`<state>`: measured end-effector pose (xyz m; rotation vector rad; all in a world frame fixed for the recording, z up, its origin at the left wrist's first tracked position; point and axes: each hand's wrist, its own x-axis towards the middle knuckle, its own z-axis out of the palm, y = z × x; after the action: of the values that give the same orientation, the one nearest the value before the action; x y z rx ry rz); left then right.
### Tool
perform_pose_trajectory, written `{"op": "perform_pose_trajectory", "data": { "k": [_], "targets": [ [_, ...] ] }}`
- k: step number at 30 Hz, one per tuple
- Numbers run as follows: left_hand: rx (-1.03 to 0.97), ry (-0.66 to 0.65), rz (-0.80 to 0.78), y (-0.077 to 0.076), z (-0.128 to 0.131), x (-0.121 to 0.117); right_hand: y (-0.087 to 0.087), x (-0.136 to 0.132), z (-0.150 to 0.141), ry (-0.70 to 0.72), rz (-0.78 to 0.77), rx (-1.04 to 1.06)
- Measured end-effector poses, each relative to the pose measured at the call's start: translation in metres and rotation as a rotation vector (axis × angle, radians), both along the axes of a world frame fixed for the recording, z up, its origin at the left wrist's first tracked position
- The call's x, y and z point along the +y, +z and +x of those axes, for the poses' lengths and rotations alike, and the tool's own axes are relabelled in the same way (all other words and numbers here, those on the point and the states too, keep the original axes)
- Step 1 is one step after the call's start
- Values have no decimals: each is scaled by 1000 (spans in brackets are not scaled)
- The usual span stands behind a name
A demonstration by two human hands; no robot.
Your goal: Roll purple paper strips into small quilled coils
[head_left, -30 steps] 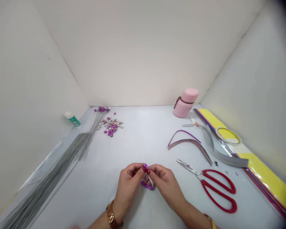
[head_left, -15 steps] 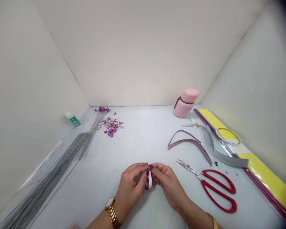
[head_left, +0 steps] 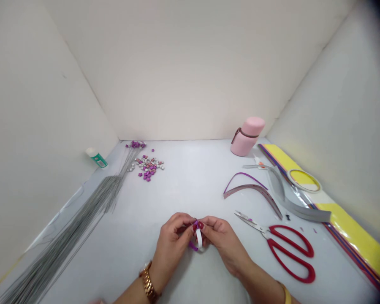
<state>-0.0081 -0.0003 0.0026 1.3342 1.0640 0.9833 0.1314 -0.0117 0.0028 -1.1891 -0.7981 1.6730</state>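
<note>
My left hand [head_left: 172, 240] and my right hand [head_left: 221, 242] meet low in the middle of the white table [head_left: 177, 177]. Their fingertips pinch a small paper strip loop [head_left: 199, 238], white on one face and purple on the other. The fingers hide its top end. Red-handled scissors [head_left: 291, 233] lie shut-bladed just right of my right hand, not touching it. A gold wristwatch [head_left: 148, 285] sits on my left wrist.
Along the left lies a long bundle of thin wires [head_left: 79, 211], beyond it a pile of small purple and silver stars [head_left: 147, 168] and a glue bottle [head_left: 96, 158]. At right are curved strips [head_left: 245, 185], small scissors [head_left: 256, 166], tape [head_left: 304, 180], yellow paper [head_left: 351, 228], and a pink bottle [head_left: 245, 137].
The loop has turned from lying purple and flat to standing with its white face showing. Both hands have drawn closer together around it. The table items have not moved.
</note>
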Motion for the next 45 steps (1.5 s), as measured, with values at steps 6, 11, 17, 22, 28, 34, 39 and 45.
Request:
{"op": "perform_pose_trajectory", "data": {
  "k": [6,11,17,22,28,34,39,45],
  "targets": [
    [-115,55,-188,-1,1,0,0,-1,-2,5,-15,-18],
    [-207,111,-318,-4,2,1,-2,-3,-2,13,15,-107],
    [-333,97,-390,-1,6,1,-2,-3,-2,40,-36,-109],
    [-176,161,-265,-7,4,-1,2,-3,-4,26,-128,-39],
    [92,149,78,-1,-1,-4,5,-4,-3,23,-154,117],
    [125,29,171,4,-3,0,5,-2,-3,-31,-126,115],
    [-86,64,-156,-5,1,0,5,-3,-4,-44,-82,95],
    [-116,85,-187,-3,3,0,6,-5,-6,-26,-50,38]
  ]
}}
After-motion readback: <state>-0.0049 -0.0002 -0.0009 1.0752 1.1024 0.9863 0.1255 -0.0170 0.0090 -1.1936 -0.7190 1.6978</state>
